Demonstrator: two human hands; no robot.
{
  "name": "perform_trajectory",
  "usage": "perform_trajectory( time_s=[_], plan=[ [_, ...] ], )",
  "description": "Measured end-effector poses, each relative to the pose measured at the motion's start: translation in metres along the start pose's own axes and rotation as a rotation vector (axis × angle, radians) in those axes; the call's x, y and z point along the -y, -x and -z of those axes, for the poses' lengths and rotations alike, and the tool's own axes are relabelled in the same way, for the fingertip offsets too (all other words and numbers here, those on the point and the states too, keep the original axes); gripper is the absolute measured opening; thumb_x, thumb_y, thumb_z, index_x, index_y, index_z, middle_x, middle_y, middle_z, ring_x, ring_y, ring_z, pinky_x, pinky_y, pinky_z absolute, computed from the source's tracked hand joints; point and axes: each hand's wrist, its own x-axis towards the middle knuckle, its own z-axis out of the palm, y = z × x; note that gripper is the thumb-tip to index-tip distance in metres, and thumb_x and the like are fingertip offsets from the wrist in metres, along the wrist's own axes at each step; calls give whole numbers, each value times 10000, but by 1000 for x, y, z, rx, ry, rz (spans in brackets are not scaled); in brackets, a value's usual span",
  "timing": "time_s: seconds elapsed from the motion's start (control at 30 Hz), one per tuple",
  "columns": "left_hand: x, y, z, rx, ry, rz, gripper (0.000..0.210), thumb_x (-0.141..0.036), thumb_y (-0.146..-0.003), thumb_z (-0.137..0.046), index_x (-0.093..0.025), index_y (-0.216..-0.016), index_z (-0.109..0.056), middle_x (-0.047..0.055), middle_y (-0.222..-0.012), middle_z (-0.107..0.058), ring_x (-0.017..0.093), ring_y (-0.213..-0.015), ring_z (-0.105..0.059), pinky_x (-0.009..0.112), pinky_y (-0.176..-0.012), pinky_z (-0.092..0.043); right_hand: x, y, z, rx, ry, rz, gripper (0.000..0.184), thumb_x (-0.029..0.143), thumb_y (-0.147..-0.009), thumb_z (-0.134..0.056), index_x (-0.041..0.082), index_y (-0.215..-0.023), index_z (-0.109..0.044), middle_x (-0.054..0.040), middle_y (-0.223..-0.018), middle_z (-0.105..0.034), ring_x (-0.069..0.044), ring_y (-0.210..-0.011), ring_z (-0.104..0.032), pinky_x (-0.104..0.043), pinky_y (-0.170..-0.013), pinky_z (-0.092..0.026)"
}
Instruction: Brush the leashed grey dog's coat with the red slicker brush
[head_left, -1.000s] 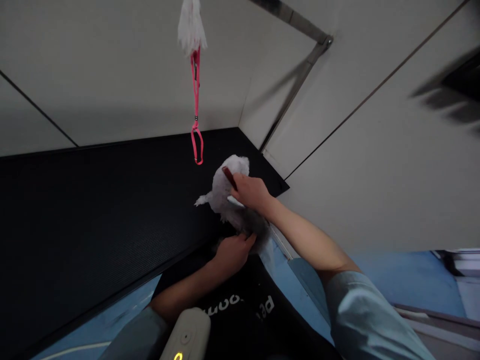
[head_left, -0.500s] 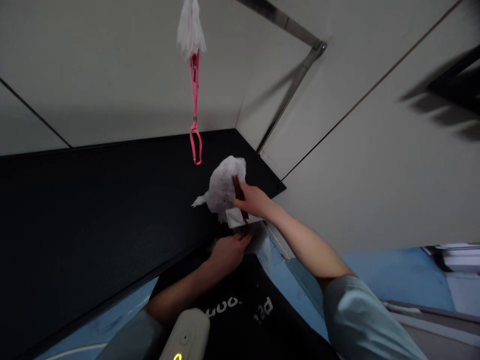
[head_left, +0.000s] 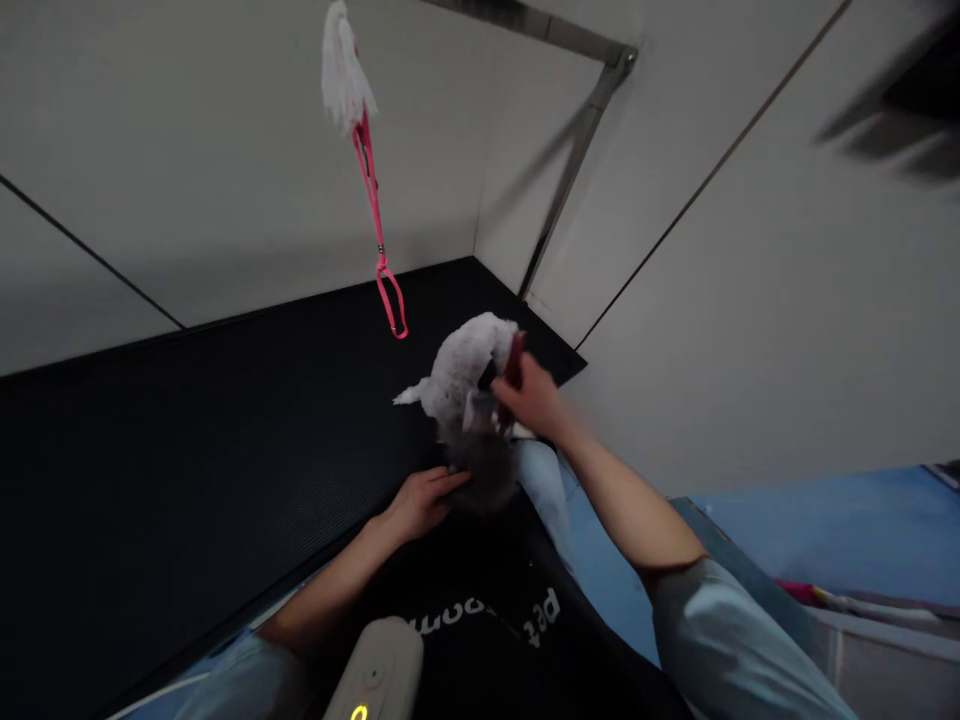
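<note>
A small animal with fluffy white fur (head_left: 469, 355), seemingly a dog, is at the near right corner of the black table (head_left: 187, 450). A greyer, blurred patch of its fur faces my body. My right hand (head_left: 532, 395) is closed around the dark red handle of a slicker brush (head_left: 516, 360), whose pale flat head lies against the fur. My left hand (head_left: 424, 503) has its fingers stretched out, the tips touching the grey fur from the left. Its thumb is hidden.
A pink looped cord (head_left: 381, 260) hangs above the table, with a white tassel-like piece (head_left: 345, 75) over it. A metal bracket (head_left: 577, 150) is fixed along the pale wall (head_left: 750, 320). My black apron (head_left: 510, 620) touches the table's near side. A pale device (head_left: 379, 665) sits at the bottom.
My right hand and the brush have moved slightly right and up, with the handle tilted differently. My left hand has slid left along the fur. The whole view has shifted a little.
</note>
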Motion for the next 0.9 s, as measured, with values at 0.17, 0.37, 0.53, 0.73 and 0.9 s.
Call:
perform_trajectory(
  time_s=[0.17,0.37,0.53,0.73,0.9],
  plan=[
    [5,5,14,-44,95,42,625,-52,-700,-459,-171,-1252,-728,79,-926,-739,172,-803,-685,282,-729,-562,-2,5,-11,-73,-63,-78,193,353,-899,-583,191,-1001,-563,-61,-921,-689,-224,-850,-654,-347,-783,-495],
    [5,-2,21,-109,196,96,416,-148,-731,-491,-171,-1016,-794,86,-862,-753,188,-771,-696,308,-719,-558,-9,16,-19,86,-162,5,208,360,-853,-655,193,-946,-571,-55,-891,-691,-215,-816,-658,-335,-764,-508],
    [0,-7,26,-146,219,151,305,-242,-758,-531,-175,-904,-791,67,-759,-738,178,-671,-675,283,-641,-539,-15,23,-20,-133,-229,-98,235,393,-886,-604,205,-1023,-564,-52,-912,-692,-221,-839,-660,-347,-784,-505],
    [4,1,27,-262,292,367,253,-320,-669,-591,-190,-801,-764,69,-817,-781,213,-754,-719,306,-704,-575,-28,24,-28,-184,-286,-175,212,366,-871,-606,202,-1001,-570,-45,-887,-682,-220,-835,-655,-357,-800,-511],
    [8,8,33,-346,337,516,272,-330,-611,-594,-177,-785,-737,59,-809,-782,216,-760,-720,310,-729,-581,-26,23,-40,74,-392,5,215,359,-805,-681,218,-924,-570,-12,-812,-672,-210,-781,-658,-333,-769,-518]
  ],
)
